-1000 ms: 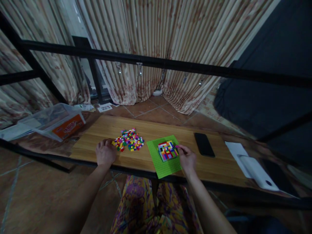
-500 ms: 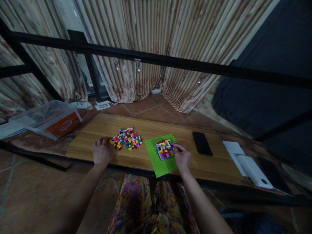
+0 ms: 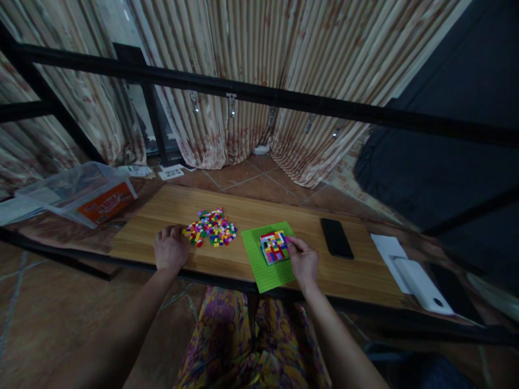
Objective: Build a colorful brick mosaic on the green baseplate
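Note:
On the green studded baseplate (image 3: 259,270) sits a square, multicoloured block of toy building bricks (image 3: 274,247). At its upper right corner, the thumb and forefinger of my right hand (image 3: 304,262) are pinched together on a small toy brick, mostly covered by the fingertips; its colour looks purple or blue. My left hand (image 3: 171,249) rests on the table with fingers loosely bent and a little apart, and no object shows in it. Its fingertips are close to the left edge of a pile of loose toy bricks (image 3: 213,228) in many colours.
The wooden table (image 3: 239,265) also carries a black phone (image 3: 336,237) on the right. Beyond its right end lie white paper (image 3: 389,254) and a white device (image 3: 424,285). A clear plastic box (image 3: 81,189) with an orange label stands left. A dark metal bar (image 3: 259,93) crosses behind.
The view has shifted slightly. My right fingers remain at the upper right corner of the brick block, and my left hand stays beside the pile.

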The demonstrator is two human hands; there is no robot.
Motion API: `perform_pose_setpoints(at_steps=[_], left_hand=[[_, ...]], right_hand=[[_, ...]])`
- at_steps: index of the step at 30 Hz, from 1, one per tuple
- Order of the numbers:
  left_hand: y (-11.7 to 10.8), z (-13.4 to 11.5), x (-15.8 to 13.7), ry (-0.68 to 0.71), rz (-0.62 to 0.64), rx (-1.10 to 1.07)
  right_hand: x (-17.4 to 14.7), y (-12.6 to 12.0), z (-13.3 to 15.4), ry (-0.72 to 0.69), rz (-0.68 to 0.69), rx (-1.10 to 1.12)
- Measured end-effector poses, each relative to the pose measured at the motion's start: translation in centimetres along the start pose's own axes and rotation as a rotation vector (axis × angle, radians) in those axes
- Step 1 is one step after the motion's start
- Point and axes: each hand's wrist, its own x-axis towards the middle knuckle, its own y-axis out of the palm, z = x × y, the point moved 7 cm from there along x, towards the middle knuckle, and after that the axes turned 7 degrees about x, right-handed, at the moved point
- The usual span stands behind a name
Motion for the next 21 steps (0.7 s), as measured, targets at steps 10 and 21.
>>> perform_pose_setpoints(at_steps=[10,21], left_hand=[[-0.3,-0.3,-0.1,-0.008,0.001,0.006],[0.0,-0.2,0.0,-0.011,0.032,-0.005]], right_hand=[[0.3,0.0,-0.7,0.081,0.016,0.155],[1.2,0.3,-1.6,0.175,-0.061,0.216]])
